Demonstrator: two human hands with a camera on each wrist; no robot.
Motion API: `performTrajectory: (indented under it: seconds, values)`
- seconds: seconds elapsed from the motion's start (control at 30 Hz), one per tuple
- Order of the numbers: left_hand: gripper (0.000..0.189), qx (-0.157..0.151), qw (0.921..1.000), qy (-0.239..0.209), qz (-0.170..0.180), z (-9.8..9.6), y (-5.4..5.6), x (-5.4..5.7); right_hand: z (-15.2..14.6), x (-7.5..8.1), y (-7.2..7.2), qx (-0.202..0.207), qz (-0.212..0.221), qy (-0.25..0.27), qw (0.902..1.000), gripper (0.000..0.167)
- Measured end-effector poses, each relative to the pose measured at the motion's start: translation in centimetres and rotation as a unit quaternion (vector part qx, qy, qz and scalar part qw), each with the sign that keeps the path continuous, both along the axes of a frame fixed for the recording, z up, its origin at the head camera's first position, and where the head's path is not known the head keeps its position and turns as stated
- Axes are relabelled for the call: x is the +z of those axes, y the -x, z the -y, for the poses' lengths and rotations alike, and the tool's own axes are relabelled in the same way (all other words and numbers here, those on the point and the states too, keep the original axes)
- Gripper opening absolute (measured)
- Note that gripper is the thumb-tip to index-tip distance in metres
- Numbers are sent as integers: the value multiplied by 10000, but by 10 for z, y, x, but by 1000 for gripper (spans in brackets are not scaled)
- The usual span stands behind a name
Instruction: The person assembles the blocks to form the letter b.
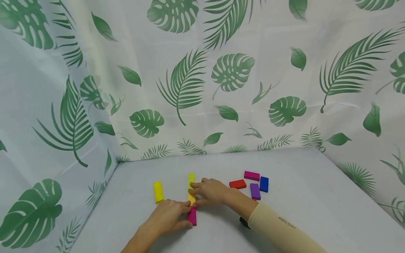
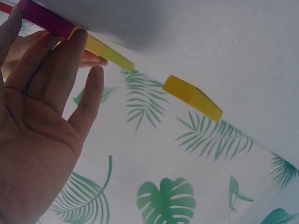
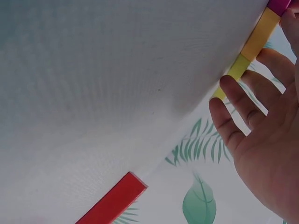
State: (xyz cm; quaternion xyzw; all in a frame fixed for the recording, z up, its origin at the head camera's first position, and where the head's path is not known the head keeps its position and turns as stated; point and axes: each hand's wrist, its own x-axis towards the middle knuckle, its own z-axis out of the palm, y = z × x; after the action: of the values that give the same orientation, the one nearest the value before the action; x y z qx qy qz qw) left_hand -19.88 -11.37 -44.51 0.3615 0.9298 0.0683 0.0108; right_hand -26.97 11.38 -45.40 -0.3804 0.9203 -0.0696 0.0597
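A row of end-to-end blocks runs away from me in the head view: magenta block [image 1: 192,216] nearest, orange-yellow block [image 1: 191,199] in the middle, yellow block [image 1: 191,176] farthest. My left hand [image 1: 169,217] pinches the magenta block lengthwise, thumb at its near end and fingertips at its far end. Reaching in from the right, my right hand [image 1: 210,192] touches the row with extended fingers. Its fingertips [image 3: 227,83] lie along the yellow and orange-yellow blocks, the thumb close to the magenta joint. These fingers partly hide both blocks in the head view.
A separate yellow block [image 1: 158,192] lies left of the row. On the right are a red block [image 1: 237,184], another magenta block [image 1: 251,175], a purple block [image 1: 255,191] and a blue block [image 1: 264,184]. Leaf-patterned cloth [image 1: 234,116] borders the white table [image 1: 294,172].
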Motion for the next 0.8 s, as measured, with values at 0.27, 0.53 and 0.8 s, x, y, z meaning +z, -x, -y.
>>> performTrajectory:
  seconds: [0.27, 0.53, 0.8]
  values:
    - [50, 149, 9994, -312, 91, 11, 9, 4, -1, 1, 1, 89, -30, -94, 9999, 64]
    - [44, 1599, 9798, -1163, 295, 63, 41, 5, 1, -2, 2, 125, -55, -169, 9998, 63]
    - [46, 1805, 9705, -1115, 1143, 96, 70, 3, -2, -5, 2, 80, 10, -186, 9998, 63]
